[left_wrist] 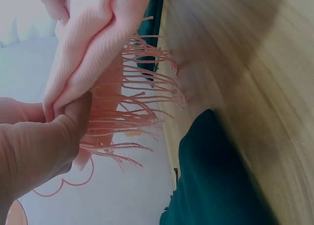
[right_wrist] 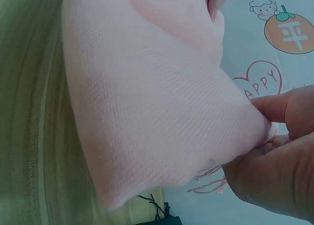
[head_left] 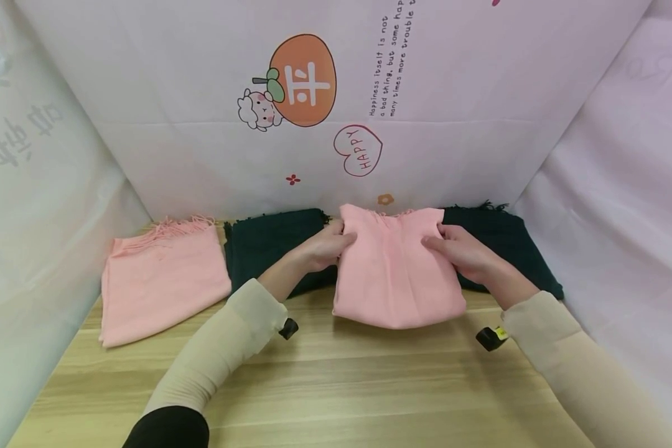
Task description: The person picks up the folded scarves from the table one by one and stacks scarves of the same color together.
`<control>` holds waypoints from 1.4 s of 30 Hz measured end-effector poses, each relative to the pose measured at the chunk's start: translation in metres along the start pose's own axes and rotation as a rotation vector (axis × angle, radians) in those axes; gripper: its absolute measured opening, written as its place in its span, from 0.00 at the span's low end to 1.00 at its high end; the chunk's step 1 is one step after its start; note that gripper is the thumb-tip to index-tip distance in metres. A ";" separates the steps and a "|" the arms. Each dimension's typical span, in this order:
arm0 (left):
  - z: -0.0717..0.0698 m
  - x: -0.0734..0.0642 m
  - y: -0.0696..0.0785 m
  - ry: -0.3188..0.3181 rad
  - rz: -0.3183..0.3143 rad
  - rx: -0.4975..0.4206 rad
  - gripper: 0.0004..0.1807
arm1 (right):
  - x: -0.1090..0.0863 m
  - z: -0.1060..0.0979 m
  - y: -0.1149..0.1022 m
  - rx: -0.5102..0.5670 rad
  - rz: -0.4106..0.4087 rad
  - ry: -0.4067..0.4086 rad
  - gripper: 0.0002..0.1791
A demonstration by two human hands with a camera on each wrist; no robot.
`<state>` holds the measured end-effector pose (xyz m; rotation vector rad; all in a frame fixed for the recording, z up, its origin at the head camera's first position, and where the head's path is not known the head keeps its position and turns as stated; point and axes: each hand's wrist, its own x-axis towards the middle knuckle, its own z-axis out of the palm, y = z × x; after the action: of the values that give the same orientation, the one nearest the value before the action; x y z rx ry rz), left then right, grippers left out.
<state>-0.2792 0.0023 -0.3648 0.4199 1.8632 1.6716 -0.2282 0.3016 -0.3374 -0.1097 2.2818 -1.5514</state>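
Note:
Between both hands hangs a folded pink scarf (head_left: 399,274), its lower edge raised off the wooden table. My left hand (head_left: 327,244) pinches its left upper edge between thumb and fingers. On the opposite edge, my right hand (head_left: 462,249) grips the cloth the same way. Pink fringe (left_wrist: 132,97) dangles from the far side in the left wrist view. In the right wrist view the scarf (right_wrist: 147,97) sags in a broad fold, and the right hand (right_wrist: 279,151) pinches its corner.
Another folded pink scarf (head_left: 162,280) lies at the left of the table (head_left: 336,386). Dark green scarves lie along the back, one (head_left: 280,242) left of the held scarf and one (head_left: 495,249) right of it. A printed white sheet (head_left: 201,93) forms the back wall.

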 end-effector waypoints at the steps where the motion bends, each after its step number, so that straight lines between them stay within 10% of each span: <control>1: 0.001 -0.001 -0.001 -0.005 -0.004 -0.004 0.24 | -0.001 0.000 0.001 0.000 0.000 -0.005 0.27; 42: 0.022 -0.034 -0.026 -0.217 -0.127 -0.005 0.21 | -0.052 -0.006 0.032 -0.007 0.091 -0.174 0.26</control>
<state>-0.2355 -0.0043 -0.3838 0.4515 1.6907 1.4843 -0.1777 0.3337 -0.3506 -0.1351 2.1276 -1.4300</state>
